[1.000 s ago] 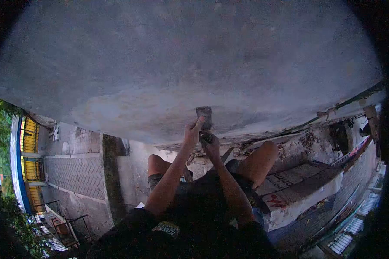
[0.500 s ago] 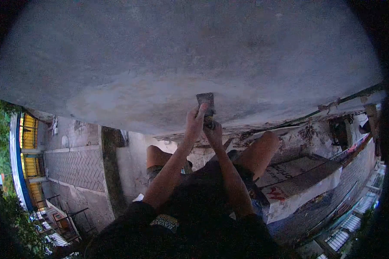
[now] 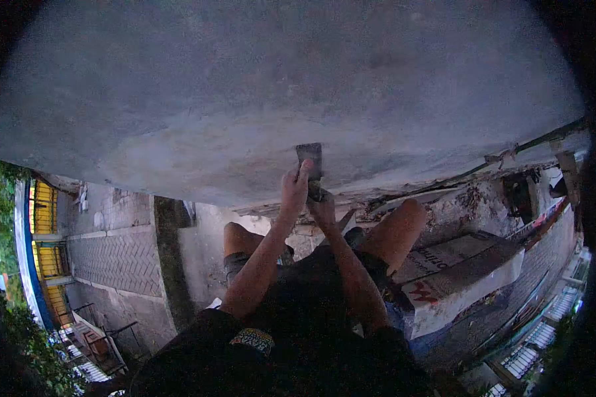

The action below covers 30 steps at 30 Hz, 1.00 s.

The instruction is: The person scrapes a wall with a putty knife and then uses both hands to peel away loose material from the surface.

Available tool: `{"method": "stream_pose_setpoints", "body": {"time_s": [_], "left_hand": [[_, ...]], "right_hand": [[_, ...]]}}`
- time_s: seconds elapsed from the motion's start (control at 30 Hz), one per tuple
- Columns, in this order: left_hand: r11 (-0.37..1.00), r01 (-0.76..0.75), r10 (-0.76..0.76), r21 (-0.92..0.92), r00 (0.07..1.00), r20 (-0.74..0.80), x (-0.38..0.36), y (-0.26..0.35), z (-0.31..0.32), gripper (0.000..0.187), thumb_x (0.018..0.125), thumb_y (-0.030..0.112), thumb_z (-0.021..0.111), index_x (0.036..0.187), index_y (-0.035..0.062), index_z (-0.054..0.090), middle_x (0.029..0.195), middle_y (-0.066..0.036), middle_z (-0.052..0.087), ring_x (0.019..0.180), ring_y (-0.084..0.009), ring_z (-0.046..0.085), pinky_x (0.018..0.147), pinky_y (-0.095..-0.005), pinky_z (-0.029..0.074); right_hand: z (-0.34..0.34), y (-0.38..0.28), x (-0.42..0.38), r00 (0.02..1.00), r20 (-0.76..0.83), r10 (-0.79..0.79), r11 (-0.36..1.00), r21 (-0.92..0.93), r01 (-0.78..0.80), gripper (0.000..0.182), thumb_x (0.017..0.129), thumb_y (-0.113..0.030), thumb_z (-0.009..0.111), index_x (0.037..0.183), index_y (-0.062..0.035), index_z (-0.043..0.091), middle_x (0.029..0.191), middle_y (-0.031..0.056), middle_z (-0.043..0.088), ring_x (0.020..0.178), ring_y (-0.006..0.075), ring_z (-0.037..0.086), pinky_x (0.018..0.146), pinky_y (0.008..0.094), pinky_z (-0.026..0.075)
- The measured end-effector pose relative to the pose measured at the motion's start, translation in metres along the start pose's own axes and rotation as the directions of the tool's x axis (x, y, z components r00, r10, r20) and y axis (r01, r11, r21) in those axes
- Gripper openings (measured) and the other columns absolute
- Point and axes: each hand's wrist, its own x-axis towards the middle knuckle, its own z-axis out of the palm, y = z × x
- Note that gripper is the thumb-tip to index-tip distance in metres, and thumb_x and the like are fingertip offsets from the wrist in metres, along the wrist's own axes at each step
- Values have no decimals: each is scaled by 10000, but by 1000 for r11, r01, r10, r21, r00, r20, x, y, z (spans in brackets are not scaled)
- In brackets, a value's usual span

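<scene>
A scraper (image 3: pixel 309 155) with a dark, flat, rectangular blade rests against a pale, patchy wall surface (image 3: pixel 212 149) in front of me. My left hand (image 3: pixel 294 190) is closed around it, the thumb lying along the blade. Lower down, my right hand (image 3: pixel 322 209) wraps the handle end, which the fingers mostly hide. Both forearms reach forward between my bare knees. Around the blade, the wall shows lighter smeared patches and darker grey areas.
On the right lies a large printed cardboard box (image 3: pixel 457 264). A ragged broken edge (image 3: pixel 437 192) runs under the wall surface. Patterned paving (image 3: pixel 116 261) and a dark post-like strip (image 3: pixel 172 255) are on the left, with yellow panels (image 3: pixel 44 208) beyond.
Both hands and the scraper have shifted slightly left across the wall. The grip looks the same.
</scene>
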Motion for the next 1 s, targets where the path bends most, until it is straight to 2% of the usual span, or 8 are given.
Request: {"method": "stream_pose_setpoints", "body": {"time_s": [0.1,0.27,0.4,0.5,0.63,0.7,0.83,1.0], "left_hand": [[925,304,-292,-229,953,87,3,19,-2,383,798,350,463,760,-28,512,592,-27,488,550,-93,419,514,-261,362],[945,280,-276,-172,960,46,3,38,-4,389,796,361,466,730,-19,519,586,-12,480,557,-86,421,512,-257,365],[927,169,-182,-335,983,-8,7,7,5,398,794,358,468,705,-28,512,564,-9,454,562,-79,416,516,-247,362],[979,205,-204,-7,977,58,7,13,-5,405,793,358,467,708,-37,505,557,-34,459,547,-88,408,504,-262,356],[955,296,-294,-38,954,55,5,14,-6,414,793,362,458,705,-41,492,534,-63,427,524,-105,377,472,-295,330],[939,274,-268,-208,962,57,4,9,-2,423,792,363,456,680,-44,479,518,-74,408,504,-121,360,463,-316,315],[959,-182,199,219,979,-54,7,-13,-2,418,796,343,452,664,-52,480,497,-77,404,498,-122,361,463,-329,314],[975,193,-199,109,979,52,10,-15,-2,288,806,284,446,909,35,547,711,-147,543,599,-227,458,551,-319,370]], "right_hand": [[0,4,1,1000,5,-12,985,-172,13,235,683,-185,580,820,4,553,735,93,577,659,162,530,605,299,409],[-1,4,6,985,20,173,971,-171,-167,265,675,-206,592,833,2,550,742,119,575,675,186,543,621,301,413],[1,-12,3,999,-27,46,999,-22,-46,288,659,-230,612,821,0,550,725,106,575,666,184,544,606,306,414],[2,-5,7,998,-62,0,991,-133,-8,286,656,-230,616,812,1,550,722,96,577,665,178,546,606,304,415],[0,-8,7,997,-12,77,996,-47,-77,282,664,-226,608,819,1,551,723,94,577,661,178,545,612,305,415],[0,-13,5,995,21,99,995,-9,-99,268,668,-214,603,821,0,554,721,90,576,653,171,537,610,302,414],[1,-18,7,1000,4,9,1000,27,-9,231,678,-185,592,819,-4,562,715,77,575,640,147,518,601,292,412],[3,-3,4,998,-18,63,996,72,-61,223,683,-180,590,823,-9,562,732,72,576,650,133,516,604,290,413]]}}
